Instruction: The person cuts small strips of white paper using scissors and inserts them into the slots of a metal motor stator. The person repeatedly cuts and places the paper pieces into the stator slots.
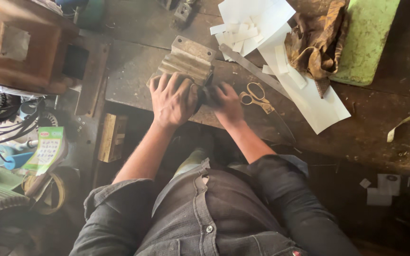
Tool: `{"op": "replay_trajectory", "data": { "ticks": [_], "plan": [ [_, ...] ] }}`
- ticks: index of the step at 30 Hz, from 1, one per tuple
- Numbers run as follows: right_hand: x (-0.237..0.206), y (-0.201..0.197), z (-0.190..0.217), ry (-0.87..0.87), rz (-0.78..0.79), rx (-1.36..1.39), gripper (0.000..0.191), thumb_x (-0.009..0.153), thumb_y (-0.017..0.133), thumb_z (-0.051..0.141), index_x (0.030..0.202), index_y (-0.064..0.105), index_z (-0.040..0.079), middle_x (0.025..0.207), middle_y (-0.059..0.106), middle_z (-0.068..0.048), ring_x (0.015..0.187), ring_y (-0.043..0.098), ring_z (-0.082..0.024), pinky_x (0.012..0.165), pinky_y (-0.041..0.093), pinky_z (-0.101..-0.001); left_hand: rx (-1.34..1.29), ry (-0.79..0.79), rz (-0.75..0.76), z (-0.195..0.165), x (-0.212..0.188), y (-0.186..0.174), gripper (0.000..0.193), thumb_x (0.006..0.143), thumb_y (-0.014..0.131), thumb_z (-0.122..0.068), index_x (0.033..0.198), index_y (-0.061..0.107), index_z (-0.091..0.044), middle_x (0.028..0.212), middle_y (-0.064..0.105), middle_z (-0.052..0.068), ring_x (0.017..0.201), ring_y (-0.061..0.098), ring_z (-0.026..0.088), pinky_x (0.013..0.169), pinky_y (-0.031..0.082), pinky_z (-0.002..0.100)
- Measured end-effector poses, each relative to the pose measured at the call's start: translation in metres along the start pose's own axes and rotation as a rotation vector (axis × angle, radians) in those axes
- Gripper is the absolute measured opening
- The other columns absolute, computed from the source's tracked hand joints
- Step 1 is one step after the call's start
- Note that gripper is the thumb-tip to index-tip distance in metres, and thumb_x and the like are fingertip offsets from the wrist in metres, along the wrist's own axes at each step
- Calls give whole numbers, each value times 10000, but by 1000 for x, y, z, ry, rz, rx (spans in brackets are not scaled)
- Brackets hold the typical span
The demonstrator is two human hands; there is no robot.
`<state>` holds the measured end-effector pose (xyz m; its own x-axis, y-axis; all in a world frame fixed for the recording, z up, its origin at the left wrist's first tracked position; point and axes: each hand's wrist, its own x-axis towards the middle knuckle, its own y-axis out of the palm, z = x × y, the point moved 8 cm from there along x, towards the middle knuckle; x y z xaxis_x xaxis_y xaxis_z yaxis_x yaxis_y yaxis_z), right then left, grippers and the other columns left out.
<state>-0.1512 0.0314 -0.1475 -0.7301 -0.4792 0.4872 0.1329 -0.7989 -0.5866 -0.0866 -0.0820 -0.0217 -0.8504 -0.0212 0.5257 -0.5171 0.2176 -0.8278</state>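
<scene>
The ribbed metal block (186,64) lies under the left hand (172,102), fingers spread; right hand (226,102) grips its edge; scissors (257,97) and paper strips (243,35) close by on the table (380,118).

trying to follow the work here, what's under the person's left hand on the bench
The left hand lies flat on a grey ribbed metal block on the dark workbench. Its ridged far end shows; the part beneath the palm is covered. The right hand touches a dark piece beside it.
</scene>
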Motion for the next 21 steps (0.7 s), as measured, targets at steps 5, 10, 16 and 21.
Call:
{"op": "replay_trajectory", "data": {
  "ticks": [5, 10, 16, 21],
  "plan": [
    [0, 3, 3, -51, 0, 63, 295, 841, 755, 77, 1108, 630, 84, 1106, 636, -151, 1016, 643, -384, 853, 561, -460, 15, -11, 49, 0, -2, 1, 102, 949, 690, -223, 967, 683, -123, 1069, 650, 44, 1008, 604, 288, 935, 392, 468],
    [1, 5, -3, 35, 32, 66, 305, 843, 759, 80, 1133, 664, 90, 1069, 648, -143, 971, 658, -373, 806, 561, -449, 5, 1, 2, -2, 2, -3, 106, 935, 700, -221, 962, 681, -120, 1062, 652, 50, 987, 603, 283, 924, 402, 465],
    [0, 12, 9, -132, 26, -98, 365, 811, 739, 88, 1168, 662, 82, 1137, 667, -170, 1012, 676, -408, 840, 560, -449, -199, 39, 36, 8, -6, -23, 302, 931, 663, -257, 1171, 660, -74, 1271, 630, 146, 1195, 553, 379, 1050, 393, 497],
    [-3, 27, -8, 50, 96, -65, 302, 880, 713, 66, 1179, 681, 42, 1147, 680, -205, 1056, 669, -426, 908, 562, -459, -295, -175, -212, 66, -35, -60, 217, 1022, 545, -168, 1185, 613, -42, 1281, 617, 172, 1238, 549, 368, 1107, 401, 490]
  ]
}}
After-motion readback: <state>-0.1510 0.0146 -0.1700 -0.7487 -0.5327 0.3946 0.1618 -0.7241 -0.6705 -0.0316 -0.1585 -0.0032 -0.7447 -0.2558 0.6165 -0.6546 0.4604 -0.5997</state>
